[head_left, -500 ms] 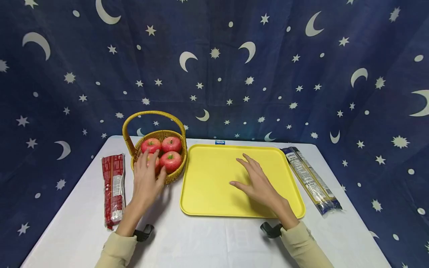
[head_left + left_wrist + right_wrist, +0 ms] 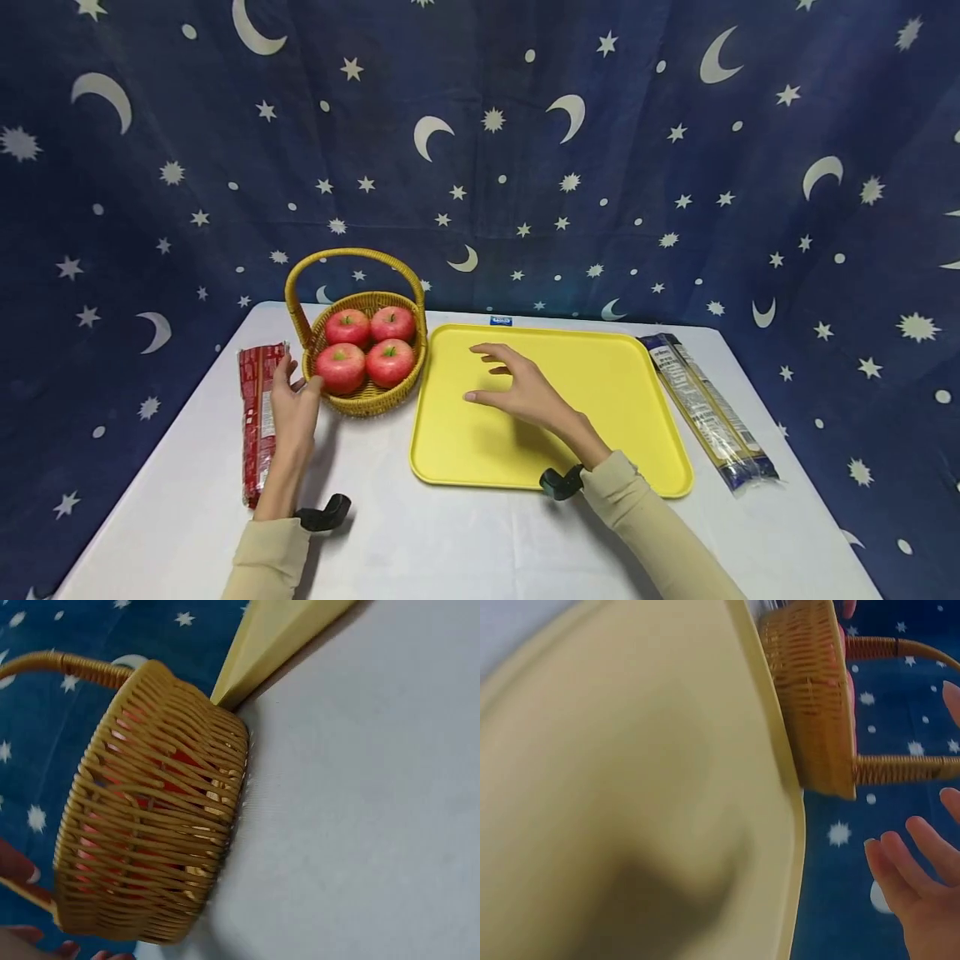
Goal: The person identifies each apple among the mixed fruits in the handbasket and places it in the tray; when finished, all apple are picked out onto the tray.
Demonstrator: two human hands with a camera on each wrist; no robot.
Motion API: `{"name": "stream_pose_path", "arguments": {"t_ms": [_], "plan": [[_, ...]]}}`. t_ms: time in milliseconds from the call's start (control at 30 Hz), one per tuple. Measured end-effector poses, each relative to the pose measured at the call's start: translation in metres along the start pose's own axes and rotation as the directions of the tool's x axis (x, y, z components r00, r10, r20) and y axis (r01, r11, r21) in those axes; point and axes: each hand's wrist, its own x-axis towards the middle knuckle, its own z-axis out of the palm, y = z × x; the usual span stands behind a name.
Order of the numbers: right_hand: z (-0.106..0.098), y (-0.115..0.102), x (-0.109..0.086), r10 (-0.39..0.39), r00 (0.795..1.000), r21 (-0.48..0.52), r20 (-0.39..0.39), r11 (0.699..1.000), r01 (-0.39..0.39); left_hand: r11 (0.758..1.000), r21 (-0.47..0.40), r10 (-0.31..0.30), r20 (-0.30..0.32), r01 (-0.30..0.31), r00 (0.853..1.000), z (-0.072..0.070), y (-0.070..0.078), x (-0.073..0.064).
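A wicker basket (image 2: pixel 367 406) with a tall handle (image 2: pixel 352 252) holds several red apples (image 2: pixel 341 368). My left hand (image 2: pixel 295 412) is at the basket's left front side, fingers loosely bent and nothing in them; whether it touches the rim is hard to tell. In the left wrist view, its fingertips (image 2: pixel 67 949) show by the lower end of the basket (image 2: pixel 150 817). Above the yellow tray (image 2: pixel 465 450) hovers my right hand (image 2: pixel 521 392), its fingers spread, relaxed and holding nothing. The right wrist view shows that hand (image 2: pixel 922 892) apart from the basket (image 2: pixel 810 705).
A red plastic packet (image 2: pixel 258 417) lies left of the basket, partly behind the left hand. Right of the tray lies a long clear-and-blue packet (image 2: pixel 708 408). A small blue label (image 2: pixel 501 321) sits at the table's back edge, before a star-patterned curtain (image 2: pixel 480 167).
My left hand has moved off the apples to the basket's left side. The right hand has shifted left over the tray, towards the basket. The head view has turned slightly left.
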Motion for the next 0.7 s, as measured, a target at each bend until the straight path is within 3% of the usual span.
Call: {"name": "stream_pose_path", "arguments": {"t_ms": [100,267,500,700], "plan": [[0.01,-0.004,0.014,-0.005,1.0,0.013,0.029,1.0,0.005,0.987,-0.126,-0.089,0.087,0.1,0.992,-0.001,-0.006,0.009],[0.027,-0.013,0.034,-0.025,0.998,0.045,0.056,0.999,0.023,0.927,-0.31,-0.163,0.176,0.212,0.971,-0.003,-0.013,0.023],[0.05,-0.021,0.06,-0.116,0.99,0.082,0.085,0.991,0.109,0.88,-0.394,-0.201,0.198,0.265,0.959,-0.003,-0.016,0.028],[0.066,-0.034,0.08,-0.173,0.981,-0.064,0.086,0.982,0.179,0.893,-0.363,-0.218,0.165,0.265,0.962,0.002,-0.014,0.022]]}}
